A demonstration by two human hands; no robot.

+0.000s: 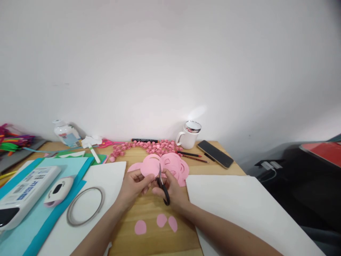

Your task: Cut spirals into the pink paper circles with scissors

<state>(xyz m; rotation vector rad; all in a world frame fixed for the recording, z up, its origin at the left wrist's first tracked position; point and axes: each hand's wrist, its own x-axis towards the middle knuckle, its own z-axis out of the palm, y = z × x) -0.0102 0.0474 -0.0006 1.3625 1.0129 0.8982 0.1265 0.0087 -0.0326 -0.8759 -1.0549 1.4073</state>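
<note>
My left hand (pixel 136 184) pinches a rounded piece of pink paper (pixel 150 168) between thumb and fingers. In my right hand (pixel 171 191) is a pair of scissors with black handles (pixel 166 196), its blades pointing up at the right side of the pink paper. Behind both hands lies a heap of pink paper cut-outs (pixel 181 170), with curved openings in some of them. Nearer to me on the wooden table are three small pink paper pieces, among them a rounded one (pixel 140 227) and an oval (pixel 173 224).
Many small pink rolled pieces (pixel 149 146) lie along the back, beside a white mug (pixel 189 135) and a phone (pixel 215 154). White sheets (pixel 239 209) flank my arms. To the left are a tape roll (pixel 69 213), teal paper (pixel 80 177) and a white bottle (pixel 66 133).
</note>
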